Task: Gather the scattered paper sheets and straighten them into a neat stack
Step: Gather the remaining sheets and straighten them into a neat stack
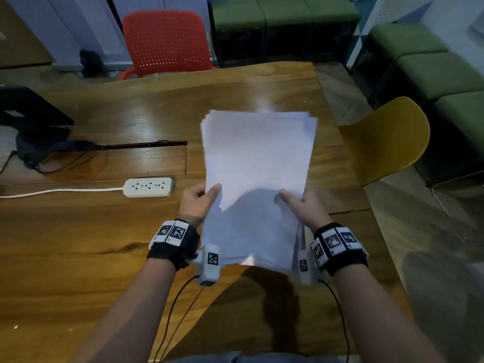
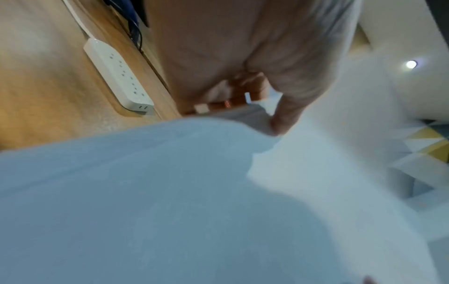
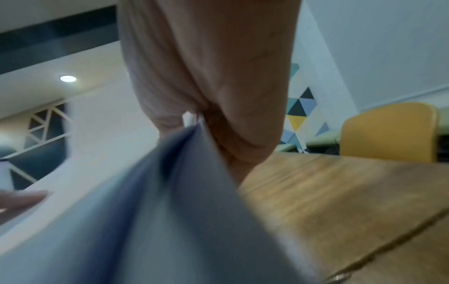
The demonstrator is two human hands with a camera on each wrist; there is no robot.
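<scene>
Fingers point(image 1: 213, 191) of left hand point(image 1: 197, 203) and right hand point(image 1: 303, 208) pinch the paper stack point(image 1: 258, 163) by its sides, above the table point(image 1: 78, 258) right of the power strip point(image 1: 148, 187)

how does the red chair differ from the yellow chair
The red chair has a perforated back and stands at the table's far side; the yellow chair has a smooth solid shell and stands at the table's right side. Both are unoccupied.
</scene>
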